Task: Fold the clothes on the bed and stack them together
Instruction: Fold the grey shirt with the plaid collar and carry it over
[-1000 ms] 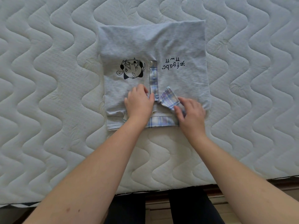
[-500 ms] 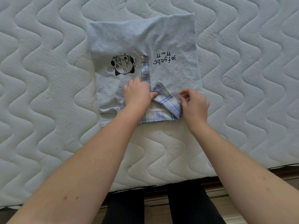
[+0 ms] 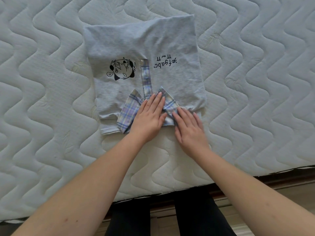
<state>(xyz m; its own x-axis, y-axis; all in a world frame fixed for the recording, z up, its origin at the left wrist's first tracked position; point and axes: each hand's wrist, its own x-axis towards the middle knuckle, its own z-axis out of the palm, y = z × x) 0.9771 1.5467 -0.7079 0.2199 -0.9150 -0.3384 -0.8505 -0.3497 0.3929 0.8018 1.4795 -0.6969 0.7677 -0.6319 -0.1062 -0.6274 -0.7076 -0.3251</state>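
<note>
Pressing flat, both hands lie on the plaid collar (image 3: 131, 109) at the 6 o'clock edge of the folded grey shirt (image 3: 144, 48). Left hand (image 3: 150, 114) spread, fingers straight, over the collar centre. Right hand (image 3: 189, 128) spread, fingertips on the collar's right wing at 3 o'clock of the left. Shirt lies mid-bed on the white quilted mattress (image 3: 51, 116), print upside down.

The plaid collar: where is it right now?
In the head view, the plaid collar lies at the near edge of the folded grey shirt, mid-frame, with the left hand and right hand pressing flat on it.
</note>
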